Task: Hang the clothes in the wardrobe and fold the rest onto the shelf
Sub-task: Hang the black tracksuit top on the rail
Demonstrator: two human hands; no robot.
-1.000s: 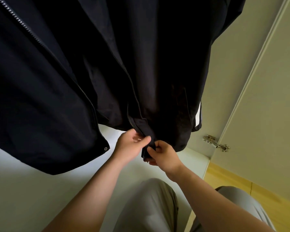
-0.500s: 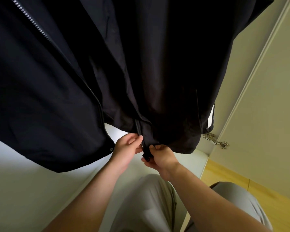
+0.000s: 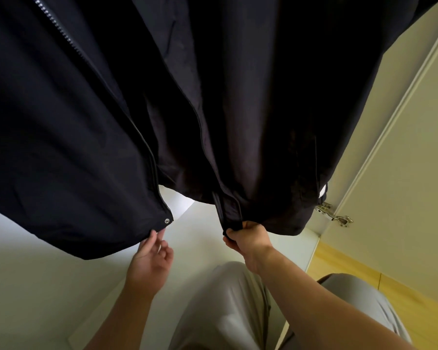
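A black zip jacket [image 3: 213, 97] hangs in front of me inside the wardrobe and fills the upper part of the head view. Its front is open, with a zip running down the left panel [image 3: 61, 160] to a metal snap at the hem corner. My right hand [image 3: 248, 239] grips the bottom corner of the right front panel. My left hand [image 3: 152, 256] is just below the left panel's hem corner, fingers loosely spread, its fingertips at the hem edge and holding nothing.
The pale wardrobe floor [image 3: 36, 274] lies under the jacket. The open wardrobe door [image 3: 402, 173] stands at the right with a metal hinge [image 3: 334, 214]. Yellow wood flooring [image 3: 352, 269] shows at lower right. My legs in grey trousers [image 3: 225, 311] are below.
My left hand let go of the zip end beside my right hand and moved left to the other panel's hem corner. The right hand kept its grip on the right panel.
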